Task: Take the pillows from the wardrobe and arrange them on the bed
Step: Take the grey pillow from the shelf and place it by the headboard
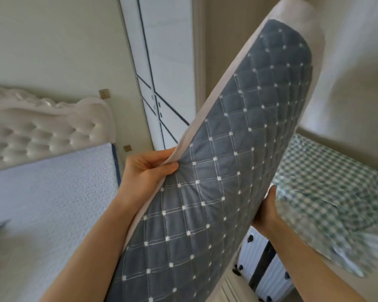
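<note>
I hold blue quilted pillow (216, 171) upright: left hand (144, 171) pinching white edge, right hand (265, 211) clasping far side. Suggest swinging left, laying flat by tufted headboard (42, 131) on bed (52, 203).

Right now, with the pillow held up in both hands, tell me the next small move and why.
Probably swing the blue quilted pillow left and lower it toward the mattress below the tufted headboard. The left hand and right hand grip opposite edges, and it hangs upright, off the bed.
</note>
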A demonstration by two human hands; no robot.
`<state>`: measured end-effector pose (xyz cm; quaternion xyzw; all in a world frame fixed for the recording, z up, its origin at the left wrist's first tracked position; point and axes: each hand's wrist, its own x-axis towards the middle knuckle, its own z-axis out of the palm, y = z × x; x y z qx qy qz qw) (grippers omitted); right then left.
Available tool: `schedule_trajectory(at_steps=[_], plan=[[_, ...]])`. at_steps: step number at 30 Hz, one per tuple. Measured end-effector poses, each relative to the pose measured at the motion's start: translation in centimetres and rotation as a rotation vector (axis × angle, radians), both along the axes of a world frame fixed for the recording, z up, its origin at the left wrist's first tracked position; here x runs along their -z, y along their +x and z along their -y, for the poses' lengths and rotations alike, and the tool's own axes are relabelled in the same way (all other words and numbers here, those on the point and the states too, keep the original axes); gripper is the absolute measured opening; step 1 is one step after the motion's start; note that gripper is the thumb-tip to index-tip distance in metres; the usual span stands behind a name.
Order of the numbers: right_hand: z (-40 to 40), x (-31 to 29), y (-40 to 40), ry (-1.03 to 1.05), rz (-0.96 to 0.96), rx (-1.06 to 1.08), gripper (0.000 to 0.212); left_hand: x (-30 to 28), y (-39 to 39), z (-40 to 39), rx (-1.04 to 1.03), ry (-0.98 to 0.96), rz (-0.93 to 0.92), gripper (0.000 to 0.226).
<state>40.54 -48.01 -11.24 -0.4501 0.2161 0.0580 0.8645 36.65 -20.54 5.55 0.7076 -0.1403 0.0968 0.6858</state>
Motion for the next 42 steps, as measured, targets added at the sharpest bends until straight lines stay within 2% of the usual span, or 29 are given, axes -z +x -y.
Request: schedule_trajectory(at_steps=[6,10,13,16,21,26,28,32,38,42], plan=[[-7.2,-1.1,-0.6,-0.178,0.047,-0.078,0.088,0.0,-4.4,-8.2,-0.246,0.094,0.045,0.034],[-13.2,-1.5,-0.9,-0.231,0.119,-0.183,0.073,-0.3,-7.9,-13.8,-0.457,0.199,0.116,0.04],[-17.2,-1.7,-1.3,-0.262,0.176,-0.239,0.058,0.0,-8.9,-16.3,-0.55,0.276,0.126,0.03],[-20.1,-1.9,-0.9,-0.314,0.251,-0.317,0.058,0.7,-9.1,-17.7,-0.607,0.35,0.144,0.043],[-24.4,-1.7,2.4,-0.433,0.333,-0.362,0.087,3.8,-7.9,-21.5,-0.778,0.335,0.099,0.051],[-28.6,-2.0,7.6,-0.527,0.329,-0.422,0.066,8.2,-5.1,-24.9,-0.992,0.195,0.074,0.063],[-29.9,-2.3,9.2,-0.559,0.368,-0.444,0.066,9.9,-3.6,-26.3,-1.067,0.16,0.045,0.068],[-32.5,-3.3,12.0,-0.637,0.498,-0.428,0.066,12.3,-0.5,-27.9,-1.111,0.166,-0.024,0.076],[-36.2,-3.6,16.2,-0.977,0.709,-0.297,0.069,14.8,4.0,-29.4,-1.066,0.184,-0.163,0.094],[-37.3,-2.6,18.9,-1.144,0.813,-0.324,0.062,16.0,6.2,-30.2,-1.073,0.179,-0.236,0.098]])
